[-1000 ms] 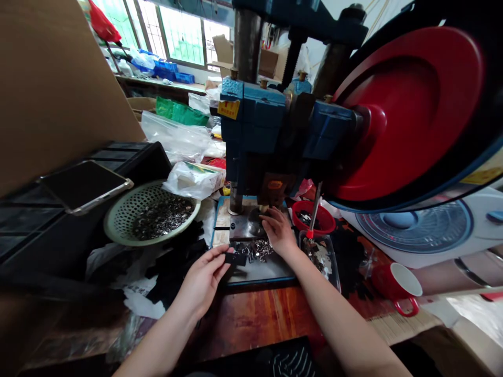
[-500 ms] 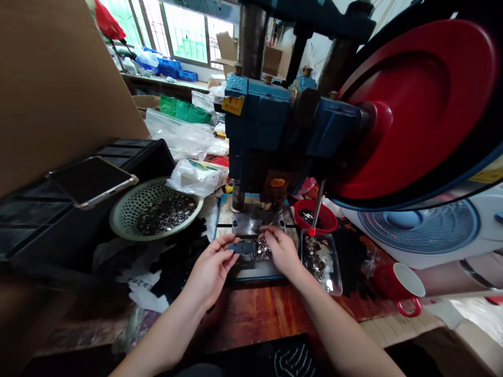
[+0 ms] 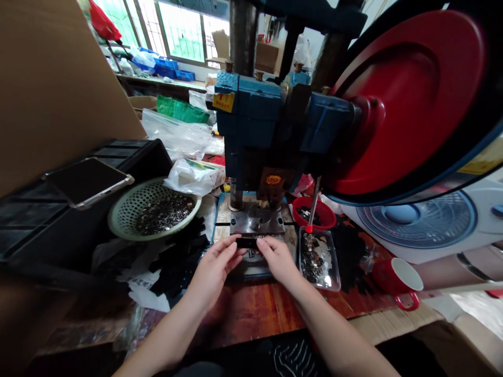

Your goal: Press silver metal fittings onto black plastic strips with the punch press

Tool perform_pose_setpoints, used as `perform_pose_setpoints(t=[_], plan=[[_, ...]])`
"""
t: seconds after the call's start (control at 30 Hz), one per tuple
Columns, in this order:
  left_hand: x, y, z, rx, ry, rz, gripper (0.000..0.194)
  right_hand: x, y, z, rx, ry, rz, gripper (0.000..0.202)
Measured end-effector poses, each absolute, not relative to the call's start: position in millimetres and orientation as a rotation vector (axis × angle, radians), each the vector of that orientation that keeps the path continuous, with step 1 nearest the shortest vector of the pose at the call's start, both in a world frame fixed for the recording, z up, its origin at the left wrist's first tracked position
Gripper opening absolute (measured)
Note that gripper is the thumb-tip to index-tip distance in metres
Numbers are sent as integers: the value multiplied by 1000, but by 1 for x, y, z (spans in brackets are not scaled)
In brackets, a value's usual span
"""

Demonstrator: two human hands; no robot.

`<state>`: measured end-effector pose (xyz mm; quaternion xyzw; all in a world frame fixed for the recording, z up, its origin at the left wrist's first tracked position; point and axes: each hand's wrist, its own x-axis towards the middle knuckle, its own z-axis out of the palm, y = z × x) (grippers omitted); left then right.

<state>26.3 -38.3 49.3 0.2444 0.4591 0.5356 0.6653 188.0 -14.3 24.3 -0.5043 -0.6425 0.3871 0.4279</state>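
Left hand (image 3: 213, 264), right hand (image 3: 279, 260) pinch black strip (image 3: 247, 243) at both ends; we figure that's for steadiness.

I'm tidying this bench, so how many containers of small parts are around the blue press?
3 visible: the pale green basket left of the press, the red basket to its right, and the clear tray just nearer the person. Others may be hidden behind the press.

Bright barred window (image 3: 183, 34) behind, dim foreground, soft blur, edges stretched wide
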Motion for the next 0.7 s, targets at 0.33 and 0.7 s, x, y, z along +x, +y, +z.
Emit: perform_pose_setpoints(t=[0.33,0.7], plan=[[29,-37,45,586,1122,1189,30,188,-19,23,-1235,-1439,1179,28],[27,-42,53,497,915,1216,43,200,-37,26,-1016,-2006,141,29]])
